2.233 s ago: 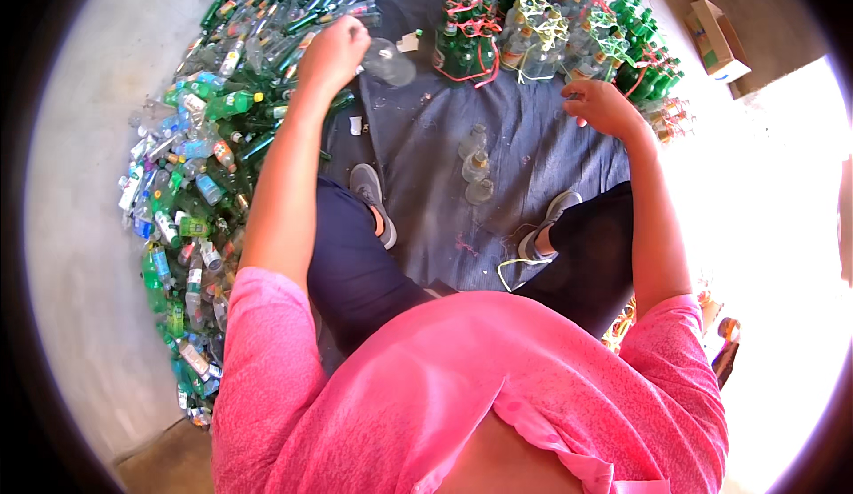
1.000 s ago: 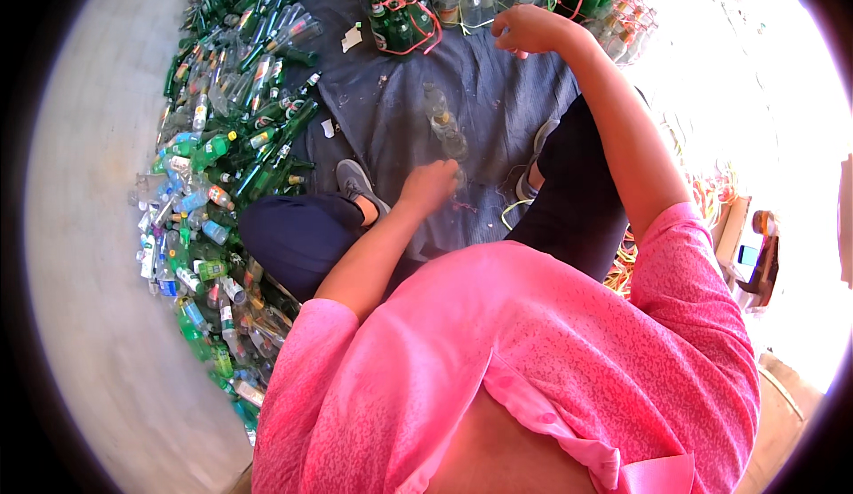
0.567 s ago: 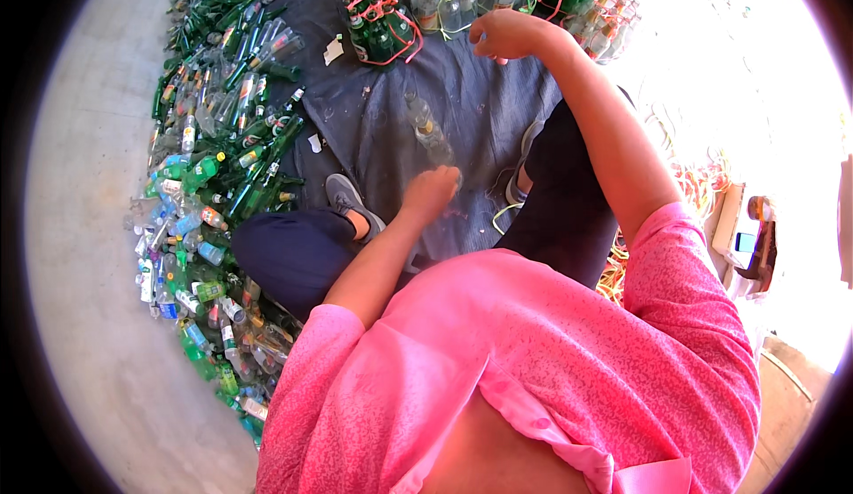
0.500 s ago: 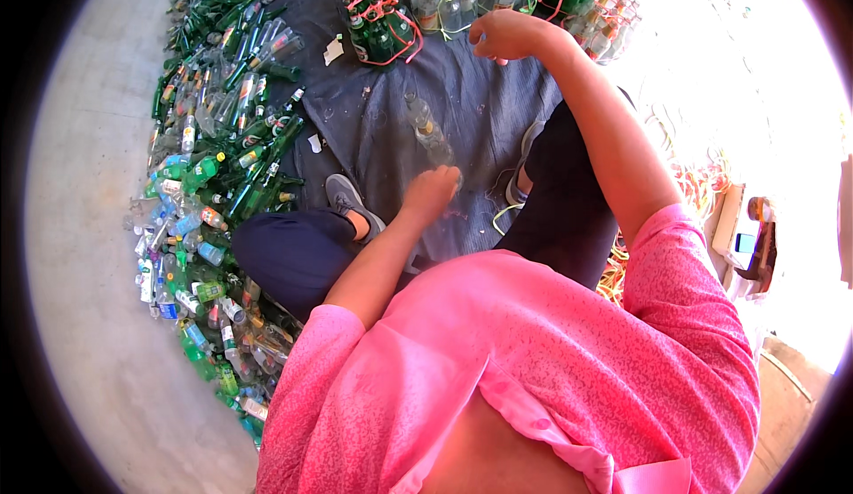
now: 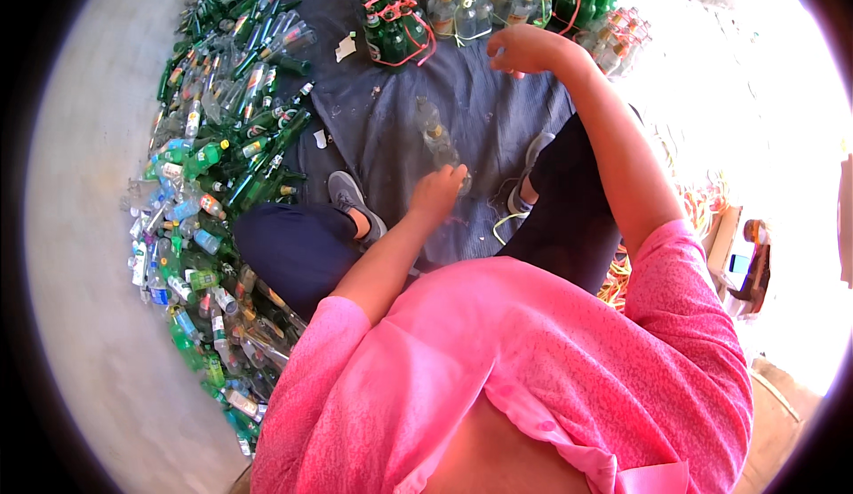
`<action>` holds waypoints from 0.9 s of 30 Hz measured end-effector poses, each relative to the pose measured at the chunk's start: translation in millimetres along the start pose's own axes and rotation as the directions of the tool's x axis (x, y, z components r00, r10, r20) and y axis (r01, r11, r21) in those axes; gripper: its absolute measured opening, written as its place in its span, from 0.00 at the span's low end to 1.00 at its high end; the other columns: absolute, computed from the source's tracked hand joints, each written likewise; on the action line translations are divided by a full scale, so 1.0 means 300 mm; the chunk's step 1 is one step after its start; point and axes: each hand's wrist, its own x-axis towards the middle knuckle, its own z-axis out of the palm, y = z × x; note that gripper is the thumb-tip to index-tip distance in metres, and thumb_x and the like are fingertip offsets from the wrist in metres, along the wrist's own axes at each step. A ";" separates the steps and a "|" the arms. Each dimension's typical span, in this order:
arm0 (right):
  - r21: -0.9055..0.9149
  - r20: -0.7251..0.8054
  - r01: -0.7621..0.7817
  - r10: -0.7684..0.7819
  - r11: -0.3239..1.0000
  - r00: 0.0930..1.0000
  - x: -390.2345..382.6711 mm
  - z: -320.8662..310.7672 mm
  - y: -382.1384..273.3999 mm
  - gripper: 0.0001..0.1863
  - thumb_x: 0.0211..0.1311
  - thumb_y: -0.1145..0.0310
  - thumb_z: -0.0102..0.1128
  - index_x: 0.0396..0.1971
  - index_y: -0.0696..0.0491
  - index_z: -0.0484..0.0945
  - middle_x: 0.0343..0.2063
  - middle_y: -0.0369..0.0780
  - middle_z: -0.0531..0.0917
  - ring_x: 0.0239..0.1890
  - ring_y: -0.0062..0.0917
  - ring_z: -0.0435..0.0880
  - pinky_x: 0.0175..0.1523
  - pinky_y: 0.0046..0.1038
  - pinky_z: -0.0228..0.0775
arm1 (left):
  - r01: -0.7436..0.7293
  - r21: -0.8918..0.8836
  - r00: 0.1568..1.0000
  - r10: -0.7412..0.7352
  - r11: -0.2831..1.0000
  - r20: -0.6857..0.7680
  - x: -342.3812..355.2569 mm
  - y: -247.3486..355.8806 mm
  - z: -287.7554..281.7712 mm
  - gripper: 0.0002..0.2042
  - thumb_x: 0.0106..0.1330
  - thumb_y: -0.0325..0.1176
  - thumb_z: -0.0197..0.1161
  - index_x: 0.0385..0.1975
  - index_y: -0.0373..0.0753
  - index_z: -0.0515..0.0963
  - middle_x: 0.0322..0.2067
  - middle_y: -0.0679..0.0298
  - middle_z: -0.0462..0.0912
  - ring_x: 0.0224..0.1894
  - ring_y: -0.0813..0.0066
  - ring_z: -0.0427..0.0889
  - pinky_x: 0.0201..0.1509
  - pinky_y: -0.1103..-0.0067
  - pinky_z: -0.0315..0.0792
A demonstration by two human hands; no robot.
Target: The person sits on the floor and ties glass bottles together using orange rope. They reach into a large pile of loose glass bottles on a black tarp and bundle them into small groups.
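Note:
My left hand is over the dark cloth between my feet, its fingers closed at the near end of a clear glass bottle. The bottle slants away from me toward the bundles; the hand partly hides its near end. Farther off, my right hand hangs in the air with bent fingers apart and nothing visible in them. Just beyond it stand bundles of clear bottles tied with pale green cord. To their left is a bundle of green bottles tied with red cord.
A large heap of loose green and clear bottles spreads along my left. Tied clear bottles stand beyond my right forearm. Coloured cords lie on the right beside a box. Paper scraps dot the dark cloth.
The whole view has shifted, so the scene sits slightly farther right. Both hands keep nearly the same poses, the left one still at the clear bottle.

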 end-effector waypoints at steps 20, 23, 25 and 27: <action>0.283 0.113 -0.024 -0.009 0.959 0.994 0.061 0.022 0.064 0.14 0.64 0.70 0.60 0.49 0.58 0.79 0.23 0.35 0.80 0.22 0.18 0.77 0.26 0.23 0.69 | 0.250 -0.077 0.883 -0.260 0.965 -0.391 0.021 0.000 -0.610 0.05 0.56 0.27 0.59 0.21 0.38 0.78 0.30 0.54 0.84 0.33 0.53 0.84 0.36 0.62 0.77; 0.443 0.200 -0.202 0.123 0.874 0.972 0.046 -0.014 0.037 0.18 0.66 0.70 0.59 0.55 0.56 0.76 0.27 0.35 0.80 0.21 0.16 0.75 0.28 0.20 0.69 | -0.010 -0.280 0.490 -0.240 0.960 -0.838 -0.123 -0.076 -0.946 0.05 0.56 0.23 0.54 0.20 0.37 0.76 0.29 0.56 0.82 0.33 0.52 0.81 0.37 0.64 0.75; 0.621 0.184 -0.144 0.035 0.770 0.982 0.035 -0.045 0.028 0.20 0.69 0.68 0.57 0.59 0.56 0.73 0.32 0.35 0.82 0.24 0.16 0.76 0.30 0.20 0.70 | 0.094 -0.093 0.118 -0.104 0.991 -0.988 -0.314 -0.171 -1.118 0.06 0.57 0.21 0.52 0.21 0.37 0.75 0.28 0.57 0.82 0.33 0.53 0.81 0.38 0.64 0.74; 0.803 0.154 -0.088 -0.063 0.589 0.986 0.088 -0.104 0.145 0.19 0.72 0.68 0.55 0.59 0.56 0.73 0.33 0.34 0.82 0.27 0.15 0.77 0.32 0.19 0.70 | 0.259 -0.136 -0.120 -0.108 0.956 -0.987 -0.519 -0.261 -1.180 0.07 0.59 0.21 0.53 0.22 0.37 0.77 0.27 0.57 0.82 0.32 0.56 0.81 0.38 0.66 0.74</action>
